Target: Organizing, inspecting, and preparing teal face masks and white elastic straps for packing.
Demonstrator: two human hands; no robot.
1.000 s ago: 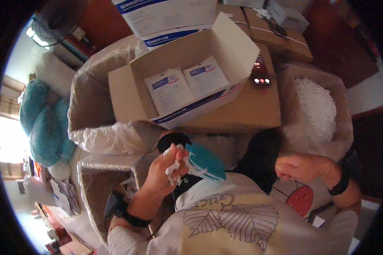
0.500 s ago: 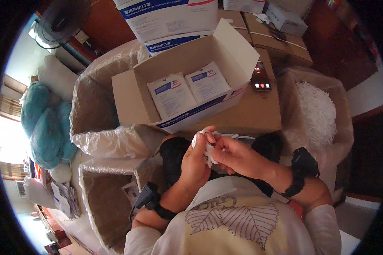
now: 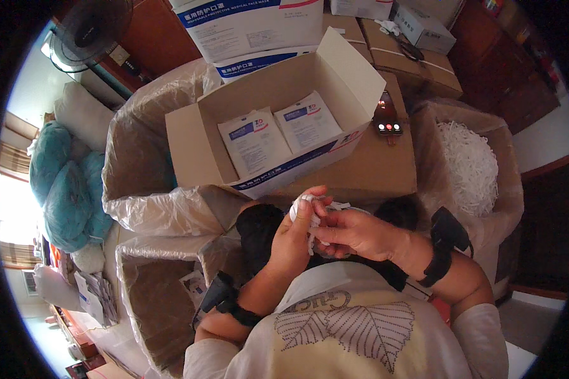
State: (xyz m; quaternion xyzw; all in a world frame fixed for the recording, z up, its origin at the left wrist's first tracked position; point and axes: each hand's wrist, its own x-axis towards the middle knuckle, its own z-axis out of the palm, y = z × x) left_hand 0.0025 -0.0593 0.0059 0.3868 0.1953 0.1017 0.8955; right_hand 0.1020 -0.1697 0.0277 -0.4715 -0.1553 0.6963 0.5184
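Observation:
In front of my body, both hands meet over a small bundle of thin white strips (image 3: pixel 295 209). My left hand (image 3: pixel 291 237) is closed round it, thumb on top. The fingers of my right hand (image 3: pixel 360 235) pinch at the strips from the other side. Several strip ends hang below the fingers, and the rest of the bundle is hidden in my grip. Just beyond my hands stands an open white carton (image 3: pixel 284 170) with a blue band. Inside it lie flat white packets (image 3: pixel 253 142) in two side-by-side stacks.
To the right, a plastic-lined box (image 3: pixel 509 183) holds a heap of loose white strips (image 3: pixel 468 167). A lit phone (image 3: pixel 387 117) lies on the brown cardboard box (image 3: pixel 392 167) beside the carton. Lined boxes (image 3: pixel 133 208) stand at left, and closed white cartons (image 3: pixel 253 31) are stacked behind.
My right fingers have shifted slightly over the bundle, and more strip ends show below them. Both hands stay in nearly the same place.

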